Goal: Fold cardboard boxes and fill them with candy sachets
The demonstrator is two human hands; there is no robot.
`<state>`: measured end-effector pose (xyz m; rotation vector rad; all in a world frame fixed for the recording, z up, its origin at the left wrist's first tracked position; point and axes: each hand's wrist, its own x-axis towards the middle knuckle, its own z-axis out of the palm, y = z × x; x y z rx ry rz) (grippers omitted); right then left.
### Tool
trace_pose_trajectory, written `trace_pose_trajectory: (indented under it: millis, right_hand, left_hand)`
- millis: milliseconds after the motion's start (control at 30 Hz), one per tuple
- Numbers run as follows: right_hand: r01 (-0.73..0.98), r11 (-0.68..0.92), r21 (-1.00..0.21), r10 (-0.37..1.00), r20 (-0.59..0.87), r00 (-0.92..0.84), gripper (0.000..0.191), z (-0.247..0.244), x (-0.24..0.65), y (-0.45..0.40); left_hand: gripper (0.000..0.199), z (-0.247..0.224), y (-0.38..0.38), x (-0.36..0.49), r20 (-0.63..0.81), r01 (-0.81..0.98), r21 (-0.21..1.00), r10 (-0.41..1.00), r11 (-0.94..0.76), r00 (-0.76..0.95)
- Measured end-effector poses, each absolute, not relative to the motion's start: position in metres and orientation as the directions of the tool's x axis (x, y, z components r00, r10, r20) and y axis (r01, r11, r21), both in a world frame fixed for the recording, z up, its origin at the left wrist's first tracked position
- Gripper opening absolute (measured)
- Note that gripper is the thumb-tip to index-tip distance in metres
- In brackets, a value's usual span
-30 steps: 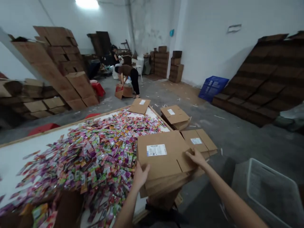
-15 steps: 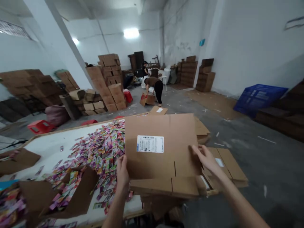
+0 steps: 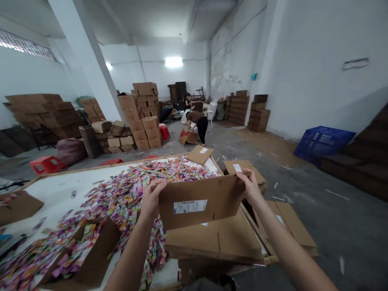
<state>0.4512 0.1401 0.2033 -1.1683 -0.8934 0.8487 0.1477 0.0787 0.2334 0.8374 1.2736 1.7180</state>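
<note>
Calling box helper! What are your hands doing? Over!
Left hand and right hand holding one flat cardboard box. Stack of flat boxes underneath. Colourful packets heaped beside it on the table.

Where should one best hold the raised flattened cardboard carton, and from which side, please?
I would grip the flattened cardboard carton by its upper edge, near both ends, coming from above on the near side, as the left hand and right hand do: it stands tilted up off the stack of flat cartons, leaving that edge free.
</note>
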Motion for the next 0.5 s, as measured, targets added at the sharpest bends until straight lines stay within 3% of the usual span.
trace_pose_trajectory:
  millis: [167,233,300,400,433,500]
  right_hand:
    - [-0.049,0.187,-0.981,0.921,0.158,0.356,0.05,0.227,0.469,0.132]
    - [-0.056,0.17,-0.984,0.954,0.149,0.261,0.049,0.24,0.467,0.123]
    - [-0.049,0.159,-0.986,0.987,0.157,0.036,0.051,0.25,0.458,0.114]
    - [-0.024,0.117,-0.993,0.972,0.119,-0.203,0.058,0.257,0.447,0.108]
    - [-0.026,0.095,-0.995,0.978,0.099,-0.183,0.06,0.256,0.448,0.109]
    - [-0.042,0.029,-0.999,0.996,0.032,-0.081,0.063,0.248,0.458,0.115]
  left_hand:
    - [0.045,0.248,0.086,0.156,-0.138,-0.303,0.952,0.933,0.033,-0.332]
    - [0.05,0.251,0.092,0.167,-0.125,-0.289,0.956,0.958,0.047,-0.256]
    - [0.056,0.252,0.098,0.182,-0.026,-0.229,0.973,0.984,-0.015,-0.175]
    - [0.055,0.254,0.099,0.196,0.192,0.097,0.978,0.979,-0.185,-0.065]
    - [0.051,0.255,0.097,0.197,0.23,0.285,0.934,0.973,-0.217,-0.012]
    - [0.045,0.255,0.09,0.194,0.206,0.641,0.729,0.97,-0.24,0.129]
